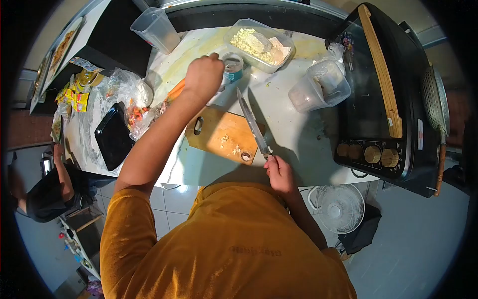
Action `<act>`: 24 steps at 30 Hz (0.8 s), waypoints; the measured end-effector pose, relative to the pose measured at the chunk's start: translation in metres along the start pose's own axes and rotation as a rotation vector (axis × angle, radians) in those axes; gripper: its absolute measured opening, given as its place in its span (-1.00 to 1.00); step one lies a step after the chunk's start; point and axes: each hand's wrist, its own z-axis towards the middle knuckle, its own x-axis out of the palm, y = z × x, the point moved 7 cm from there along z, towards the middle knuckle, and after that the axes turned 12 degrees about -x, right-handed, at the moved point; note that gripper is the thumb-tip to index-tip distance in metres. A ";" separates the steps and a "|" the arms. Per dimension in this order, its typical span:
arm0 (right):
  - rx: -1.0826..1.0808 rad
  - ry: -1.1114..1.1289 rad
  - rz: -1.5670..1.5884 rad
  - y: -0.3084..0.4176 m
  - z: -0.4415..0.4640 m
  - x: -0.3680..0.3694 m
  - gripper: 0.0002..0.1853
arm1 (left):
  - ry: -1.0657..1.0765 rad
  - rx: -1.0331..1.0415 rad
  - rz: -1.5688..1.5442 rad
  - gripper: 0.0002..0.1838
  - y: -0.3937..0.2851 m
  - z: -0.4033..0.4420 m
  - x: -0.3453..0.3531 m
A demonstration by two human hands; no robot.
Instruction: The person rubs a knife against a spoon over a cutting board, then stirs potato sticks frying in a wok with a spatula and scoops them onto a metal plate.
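Observation:
My right hand [280,174] grips the handle of a long kitchen knife [253,122]. Its blade points away from me above the right side of a wooden cutting board [209,132]. Small pale chopped bits [230,146] lie on the board near its front edge. My left hand [204,77] is raised beyond the board with its fingers curled closed; whatever they hold, if anything, is hidden. Just right of that hand stands a small clear tub with a teal band [233,70]. Orange carrots [177,89] show beside my left wrist, partly covered by my forearm.
Behind the board sits a plastic container of pale chopped food [256,47]. Clear tubs [321,89] stand near a black oven [368,99] at right. A plastic jug [157,31], plastic bags [142,94] and a black tray [113,137] occupy the left. Another person's arm [62,174] is at far left.

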 end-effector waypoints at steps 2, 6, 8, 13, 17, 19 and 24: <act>0.058 0.018 0.013 -0.005 -0.002 0.003 -0.63 | -0.007 -0.030 -0.007 -0.89 0.007 -0.001 0.000; 0.189 0.075 0.106 -0.020 -0.006 0.008 -0.59 | -0.075 -0.065 -0.138 -0.91 0.019 -0.008 -0.007; 0.276 0.137 0.227 -0.015 -0.007 0.013 -0.60 | -0.075 -0.149 -0.197 -0.84 0.024 -0.018 -0.027; 0.390 0.203 0.367 0.008 -0.005 0.016 -0.63 | -0.158 -0.237 -0.363 -0.82 0.048 -0.061 -0.045; 0.441 0.207 0.448 0.028 0.006 0.015 -0.62 | 0.074 -0.476 -0.717 -0.76 0.063 -0.100 -0.027; 0.407 0.208 0.462 0.036 0.023 0.019 -0.61 | 0.193 -0.578 -0.849 -0.75 0.066 -0.112 -0.011; 0.121 0.027 0.214 0.054 0.103 0.019 -0.59 | 0.093 -0.578 -1.081 -0.77 0.051 -0.107 0.014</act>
